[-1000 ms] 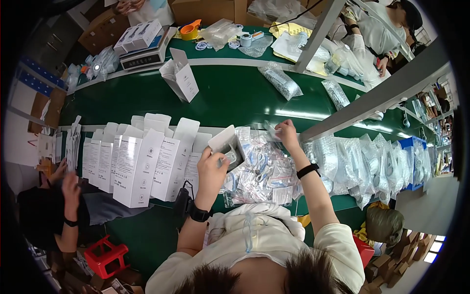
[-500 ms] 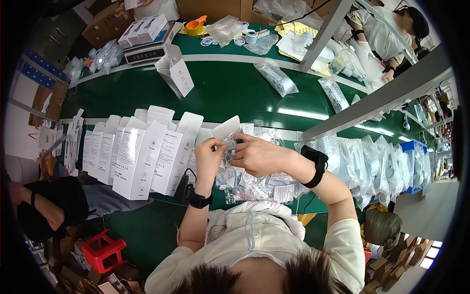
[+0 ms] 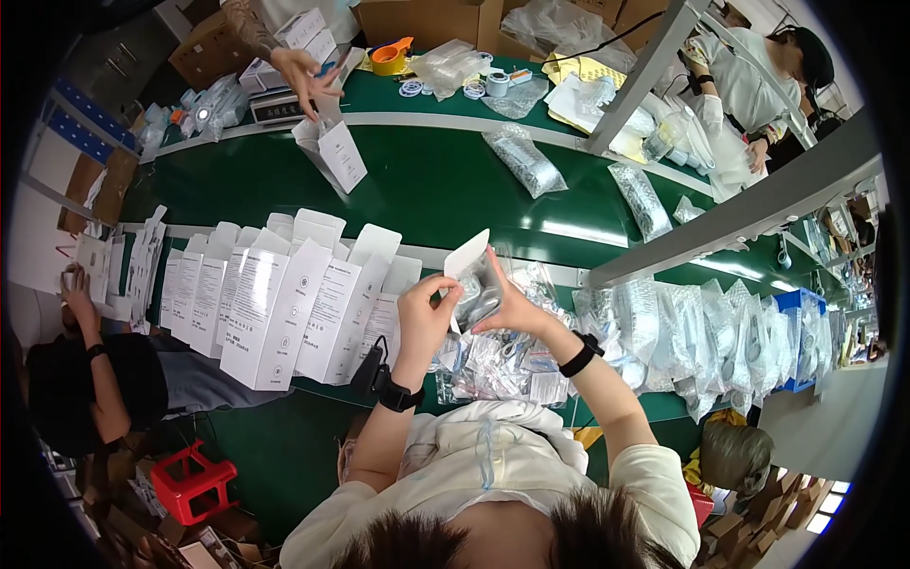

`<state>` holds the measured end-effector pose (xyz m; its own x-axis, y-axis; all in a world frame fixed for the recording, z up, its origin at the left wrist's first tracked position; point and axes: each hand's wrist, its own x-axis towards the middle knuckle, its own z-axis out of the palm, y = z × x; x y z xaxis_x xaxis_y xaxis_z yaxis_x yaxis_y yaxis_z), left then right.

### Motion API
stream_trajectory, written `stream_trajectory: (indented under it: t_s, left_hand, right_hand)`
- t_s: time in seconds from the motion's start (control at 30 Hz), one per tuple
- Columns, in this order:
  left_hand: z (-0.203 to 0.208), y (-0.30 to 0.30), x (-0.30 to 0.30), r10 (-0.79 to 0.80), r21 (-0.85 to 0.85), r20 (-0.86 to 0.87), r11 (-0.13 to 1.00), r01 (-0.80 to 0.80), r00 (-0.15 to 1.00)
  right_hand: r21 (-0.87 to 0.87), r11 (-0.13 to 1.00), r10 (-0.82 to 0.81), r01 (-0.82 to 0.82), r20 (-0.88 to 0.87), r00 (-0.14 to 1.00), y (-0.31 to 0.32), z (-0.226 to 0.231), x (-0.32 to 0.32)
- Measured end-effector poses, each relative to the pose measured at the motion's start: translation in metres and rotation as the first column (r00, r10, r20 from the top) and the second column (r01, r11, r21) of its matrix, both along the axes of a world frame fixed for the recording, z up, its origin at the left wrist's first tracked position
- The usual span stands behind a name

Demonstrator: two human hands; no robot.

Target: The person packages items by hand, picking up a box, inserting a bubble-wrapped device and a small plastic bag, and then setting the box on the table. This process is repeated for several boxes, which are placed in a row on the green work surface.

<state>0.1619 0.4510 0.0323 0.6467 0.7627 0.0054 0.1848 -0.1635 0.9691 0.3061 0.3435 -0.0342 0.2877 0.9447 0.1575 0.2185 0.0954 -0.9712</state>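
right hand (image 3: 517,309) shifted from box (image 3: 468,254) mouth, now spread wide against box side; edge pinched by left hand (image 3: 424,311). box held, flap open, above bags (image 3: 498,368), so steadied from both sides.

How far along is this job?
Looks done: perhaps the far box, standing apart on the green table beneath a co-worker's hand. In hand: the near box, flap up, between the left hand and right hand. Seemingly left: the row of boxes with flaps up, insides hidden, and the bubble packs at right.
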Motion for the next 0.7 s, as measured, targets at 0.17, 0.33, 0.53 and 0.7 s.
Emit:
stream_trajectory:
  t_s: [0.17,0.33,0.53,0.7]
  left_hand:
    - [0.071,0.011,-0.033,0.382,0.794,-0.273,0.608,-0.017,0.883]
    - [0.039,0.035,-0.063,0.466,0.711,-0.648,0.652,0.261,0.603]
    - [0.052,0.01,-0.048,0.257,0.634,-0.692,0.664,0.396,0.675]
    - [0.014,-0.057,0.003,-0.027,0.542,-0.562,0.743,0.393,0.827]
  right_hand:
    - [-0.062,0.976,-0.215,0.21,-0.079,0.974,0.0,0.019,0.014]
    - [0.154,0.753,-0.595,0.64,-0.255,0.762,0.02,0.052,0.095]
    - [0.293,0.417,-0.902,0.86,0.019,0.431,0.035,-0.009,0.218]
    - [0.452,0.19,-0.922,0.872,0.388,-0.001,0.049,-0.004,0.211]
